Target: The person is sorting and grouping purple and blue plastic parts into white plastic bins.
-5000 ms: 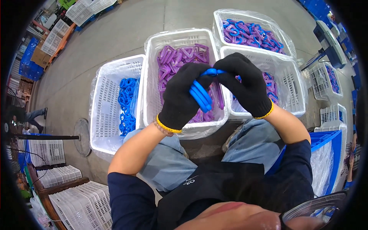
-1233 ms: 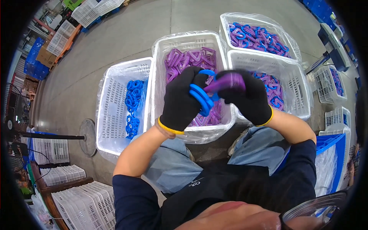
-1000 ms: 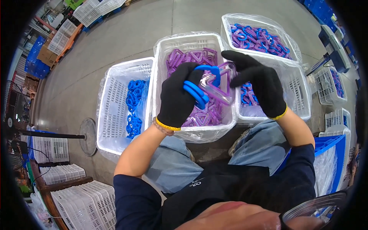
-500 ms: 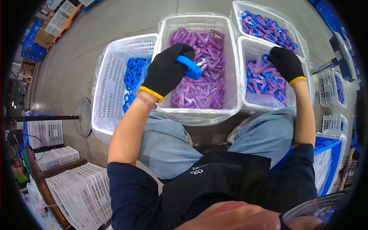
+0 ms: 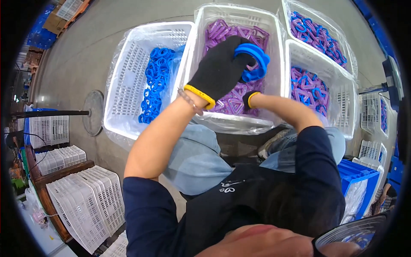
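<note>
My left hand (image 5: 224, 66), in a black glove with a yellow cuff, is closed on several blue plastic rings (image 5: 260, 60) above the middle basket. That white basket (image 5: 188, 73) has a clear liner and holds a heap of purple translucent triangles (image 5: 233, 100). My right hand (image 5: 250, 100) is low over the near part of the same heap. Only a little of its black glove and yellow cuff shows, and its fingers are hidden. More blue rings (image 5: 156, 85) fill part of the white basket (image 5: 124, 77) on the left.
On the right, a near basket (image 5: 349, 103) and a far basket (image 5: 284, 13) hold purple triangles mixed with blue rings. Stacked white baskets (image 5: 87, 205) stand at the lower left, near a round metal base (image 5: 92, 113). A blue crate (image 5: 359, 171) is beside my right side.
My right hand has left the near right basket and come over to the middle one. My left hand has shifted right with the blue rings, now turned more face-on. The whole view has shifted slightly.
</note>
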Demonstrator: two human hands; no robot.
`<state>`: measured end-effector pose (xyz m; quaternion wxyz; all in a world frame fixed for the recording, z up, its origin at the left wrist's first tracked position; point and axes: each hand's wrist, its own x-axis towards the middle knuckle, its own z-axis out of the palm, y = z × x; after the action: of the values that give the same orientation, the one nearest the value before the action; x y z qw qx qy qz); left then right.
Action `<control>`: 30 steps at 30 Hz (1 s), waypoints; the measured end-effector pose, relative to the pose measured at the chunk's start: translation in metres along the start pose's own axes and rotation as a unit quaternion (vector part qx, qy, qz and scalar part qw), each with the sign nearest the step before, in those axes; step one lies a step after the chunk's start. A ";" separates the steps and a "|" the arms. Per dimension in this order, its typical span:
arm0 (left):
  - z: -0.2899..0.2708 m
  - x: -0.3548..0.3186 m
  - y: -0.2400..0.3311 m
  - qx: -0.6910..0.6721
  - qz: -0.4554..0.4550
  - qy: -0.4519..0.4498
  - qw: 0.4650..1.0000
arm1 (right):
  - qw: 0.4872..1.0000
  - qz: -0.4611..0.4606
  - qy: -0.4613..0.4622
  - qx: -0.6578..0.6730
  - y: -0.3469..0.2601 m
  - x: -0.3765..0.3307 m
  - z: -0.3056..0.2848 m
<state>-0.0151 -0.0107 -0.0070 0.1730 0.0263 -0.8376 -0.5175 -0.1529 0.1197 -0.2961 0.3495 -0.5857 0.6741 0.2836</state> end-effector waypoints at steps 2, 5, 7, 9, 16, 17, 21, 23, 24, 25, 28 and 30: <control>0.000 -0.001 0.003 -0.016 0.035 -0.010 0.999 | 0.992 0.111 0.050 -0.015 -0.016 0.025 0.023; -0.004 -0.002 0.019 -0.083 -0.008 -0.034 0.996 | 0.986 0.111 0.105 0.064 -0.025 0.024 0.016; -0.003 0.002 0.023 -0.110 -0.006 -0.044 0.993 | 0.985 0.090 0.135 0.062 -0.014 0.019 0.007; 0.001 0.005 0.024 -0.092 0.041 -0.044 0.994 | 0.985 0.019 0.153 0.073 0.004 0.000 -0.008; 0.003 0.003 0.037 -0.127 0.011 -0.021 0.992 | 0.814 -0.187 0.374 0.403 0.026 -0.166 -0.092; 0.005 0.004 0.031 -0.100 0.059 -0.002 0.993 | 0.795 -0.152 0.427 0.404 0.025 -0.192 -0.101; 0.013 0.005 0.051 -0.159 -0.084 -0.027 0.983 | 0.581 -0.057 0.423 0.693 -0.009 -0.322 -0.132; 0.022 0.005 0.043 -0.061 -0.005 -0.012 0.998 | 0.553 -0.047 0.453 0.698 -0.017 -0.335 -0.129; 0.025 0.005 0.041 -0.059 -0.005 -0.014 0.998 | 0.532 -0.061 0.471 0.701 -0.020 -0.336 -0.128; 0.028 0.004 0.041 -0.059 -0.001 -0.023 0.998 | 0.511 -0.075 0.488 0.704 -0.023 -0.337 -0.127; 0.032 0.005 0.046 -0.061 -0.034 -0.057 0.996 | 0.546 -0.062 0.490 0.677 -0.028 -0.339 -0.126; 0.030 0.006 0.056 -0.060 -0.074 -0.074 0.993 | 0.545 -0.061 0.502 0.669 -0.031 -0.337 -0.124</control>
<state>-0.0225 0.0398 0.0315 0.0726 0.0396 -0.8112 -0.5789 -0.1166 0.2160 0.0491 0.2612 -0.2694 0.6966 -0.6115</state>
